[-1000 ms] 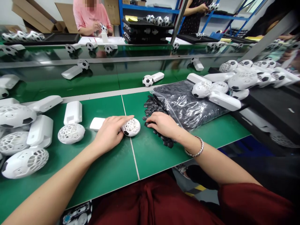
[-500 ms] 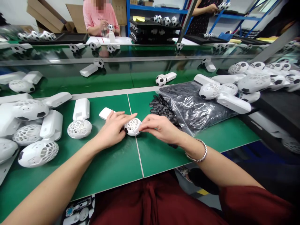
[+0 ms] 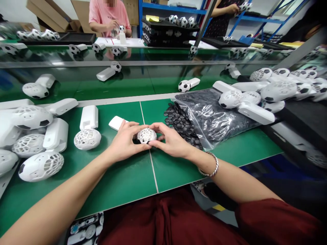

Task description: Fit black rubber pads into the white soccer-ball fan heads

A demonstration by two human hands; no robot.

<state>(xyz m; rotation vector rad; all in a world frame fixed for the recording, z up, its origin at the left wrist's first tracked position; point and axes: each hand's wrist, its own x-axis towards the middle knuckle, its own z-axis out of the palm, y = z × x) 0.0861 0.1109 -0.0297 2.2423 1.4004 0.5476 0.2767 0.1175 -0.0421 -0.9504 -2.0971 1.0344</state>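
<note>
Both my hands grip a white soccer-ball-shaped housing [image 3: 147, 135] with an open lattice top, at the table's centre seam. My left hand [image 3: 125, 139] wraps its left side, with the thumb along the near edge. On the right side, my right hand [image 3: 170, 139] pinches it between thumb and fingers. A white base [image 3: 118, 123] sticks out beyond my left hand. Just right of my right hand lies a heap of black patches [image 3: 180, 120], beside a clear plastic bag [image 3: 217, 114] full of the same patches.
White ball units [image 3: 41, 166] crowd the table's left side, with a single unit [image 3: 87, 139] nearer my left hand. More units [image 3: 255, 106] are piled at the right. Behind runs a green conveyor belt [image 3: 143, 81] carrying several units. A person in pink [image 3: 109, 18] works beyond it.
The ball housing has turned, so its lattice faces up more. My right hand has gone from a fingertip touch at its side to gripping it. Units on the belt have shifted right.
</note>
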